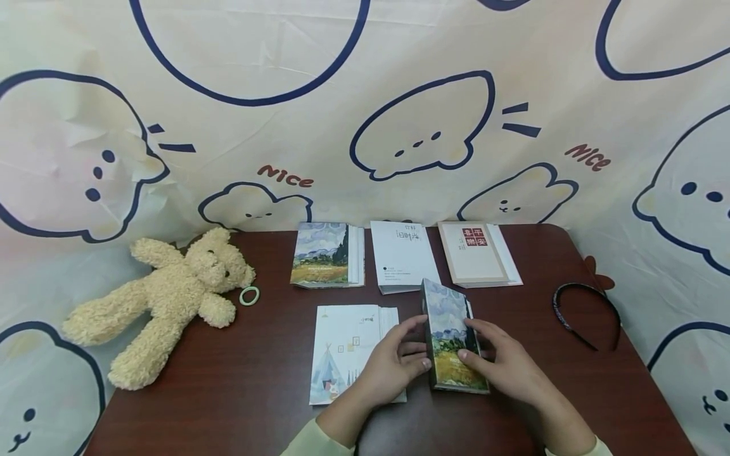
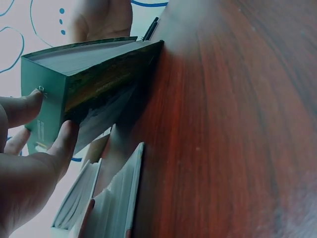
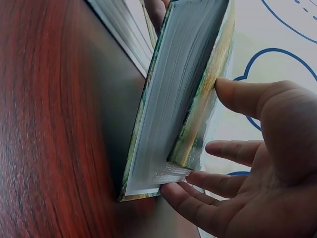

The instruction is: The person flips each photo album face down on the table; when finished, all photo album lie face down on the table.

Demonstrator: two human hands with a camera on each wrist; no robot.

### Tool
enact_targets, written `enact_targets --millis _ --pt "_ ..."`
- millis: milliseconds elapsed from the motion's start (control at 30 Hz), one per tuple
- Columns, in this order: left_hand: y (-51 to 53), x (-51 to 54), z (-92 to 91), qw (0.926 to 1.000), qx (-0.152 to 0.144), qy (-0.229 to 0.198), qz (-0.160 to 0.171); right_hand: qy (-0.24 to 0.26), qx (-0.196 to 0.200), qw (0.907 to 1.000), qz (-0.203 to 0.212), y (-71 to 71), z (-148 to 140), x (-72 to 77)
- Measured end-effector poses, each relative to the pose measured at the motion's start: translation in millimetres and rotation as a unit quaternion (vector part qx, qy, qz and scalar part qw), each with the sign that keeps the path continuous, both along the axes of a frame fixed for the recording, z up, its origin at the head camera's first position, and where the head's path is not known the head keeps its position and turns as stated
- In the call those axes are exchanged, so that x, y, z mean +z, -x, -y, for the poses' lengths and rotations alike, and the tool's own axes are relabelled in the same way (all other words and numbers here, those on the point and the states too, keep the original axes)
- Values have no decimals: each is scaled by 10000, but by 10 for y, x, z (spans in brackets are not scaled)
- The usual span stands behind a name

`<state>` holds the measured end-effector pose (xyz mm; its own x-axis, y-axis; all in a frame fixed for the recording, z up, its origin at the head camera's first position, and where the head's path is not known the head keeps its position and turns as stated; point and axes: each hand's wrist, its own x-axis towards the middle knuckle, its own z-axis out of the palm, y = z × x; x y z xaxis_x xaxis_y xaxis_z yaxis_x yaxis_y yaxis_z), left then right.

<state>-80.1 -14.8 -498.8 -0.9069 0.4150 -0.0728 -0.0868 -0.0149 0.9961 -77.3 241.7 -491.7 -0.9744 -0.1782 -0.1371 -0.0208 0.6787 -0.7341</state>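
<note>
The left hand and right hand are gripping one landscape-covered book — three more books are lying beyond them, one tent-print book beside the left.

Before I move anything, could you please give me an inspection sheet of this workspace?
Surface: dark reddish-brown table with wood grain.
Job's things: landscape book, tilted in both hands; tent-picture book beside the left hand; back row, left to right: second landscape book, white book, beige book with a red block.
Clutter: teddy bear and green ring at left; black headband and a brown item, identity unclear, at right.
Left hand: fingers on the landscape book's green spine.
Right hand: thumb on its cover, fingers at the page side.
Cables: nothing seen.
Surroundings: creased cartoon-print backdrop behind and at both sides.
</note>
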Motion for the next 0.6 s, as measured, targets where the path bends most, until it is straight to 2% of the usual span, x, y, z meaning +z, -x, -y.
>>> enact_targets --millis 167,367,600 --pt "3 46 32 10000 -16 -77 52 275 27 9996 57 3 24 9" --pt "37 80 65 9999 -94 -110 -42 659 85 9975 236 16 62 39" --pt "39 125 89 9995 -69 -289 69 804 178 9956 455 14 108 45"
